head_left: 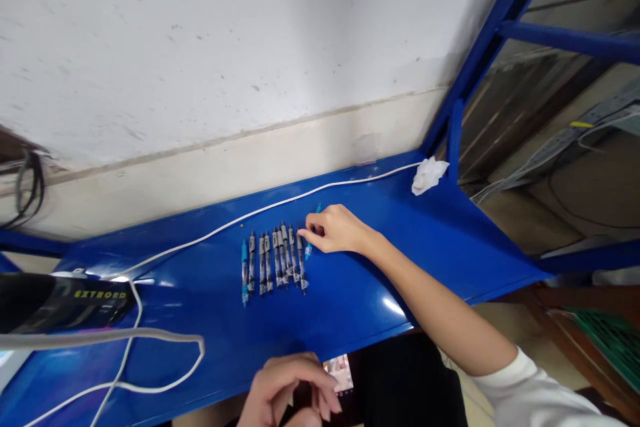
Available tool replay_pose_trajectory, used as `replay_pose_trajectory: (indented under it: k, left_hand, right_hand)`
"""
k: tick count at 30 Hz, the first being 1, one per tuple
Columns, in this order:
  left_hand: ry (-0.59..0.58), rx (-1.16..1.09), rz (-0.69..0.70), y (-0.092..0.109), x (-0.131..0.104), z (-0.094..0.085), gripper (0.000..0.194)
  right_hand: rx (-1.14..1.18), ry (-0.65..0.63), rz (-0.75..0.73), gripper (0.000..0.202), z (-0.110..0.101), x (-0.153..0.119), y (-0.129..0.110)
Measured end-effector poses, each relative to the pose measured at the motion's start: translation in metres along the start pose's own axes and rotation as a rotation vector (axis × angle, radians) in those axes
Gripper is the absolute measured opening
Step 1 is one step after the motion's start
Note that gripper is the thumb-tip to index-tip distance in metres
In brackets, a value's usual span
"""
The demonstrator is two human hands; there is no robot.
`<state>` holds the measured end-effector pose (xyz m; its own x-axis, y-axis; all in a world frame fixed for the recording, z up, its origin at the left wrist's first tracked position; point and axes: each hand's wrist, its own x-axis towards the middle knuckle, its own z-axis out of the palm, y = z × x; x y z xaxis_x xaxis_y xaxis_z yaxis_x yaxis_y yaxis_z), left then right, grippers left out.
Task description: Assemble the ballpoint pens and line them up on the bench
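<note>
Several grey-and-clear pens point(268, 261) lie side by side on the blue table point(210, 340), with a blue pen point(245, 273) at the left end of the row. My right hand point(336, 229) is at the right end of the row, its thumb and fingers pinched round a second blue pen point(309, 251), whose two ends show past the fingers. Near the table's front edge, my left hand point(295, 388) hangs with curled, parted fingers and nothing visible in it.
A white cable point(285, 201) runs along the back of the table and loops at the left, by a black object with yellow lettering point(100, 299). Crumpled white tissue point(429, 175) lies at the back right, beside the blue frame point(455, 137).
</note>
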<state>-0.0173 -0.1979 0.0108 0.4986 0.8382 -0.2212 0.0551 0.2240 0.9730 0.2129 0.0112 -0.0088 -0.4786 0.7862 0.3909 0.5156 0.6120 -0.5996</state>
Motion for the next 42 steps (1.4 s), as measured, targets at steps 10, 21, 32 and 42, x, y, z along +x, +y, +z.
replay_pose_trajectory:
  k: [10,21,32,42]
  left_hand:
    - [0.917,0.600,0.389,0.001,0.033,-0.056,0.021]
    - [0.767,0.807,0.181,-0.015,0.051,-0.086,0.046]
    - [0.795,0.741,0.195,-0.013,0.051,-0.088,0.030]
    - [0.909,0.736,0.209,-0.025,0.050,-0.097,0.032]
  right_hand:
    - [0.016,-0.148,-0.018,0.025,0.009,-0.003,-0.007]
    - [0.012,-0.207,-0.165,0.046,0.015,-0.006,-0.015]
    - [0.005,-0.159,-0.124,0.021,0.016,-0.005,-0.025]
    - [-0.030,0.037,-0.110,0.033,0.024,-0.006,-0.028]
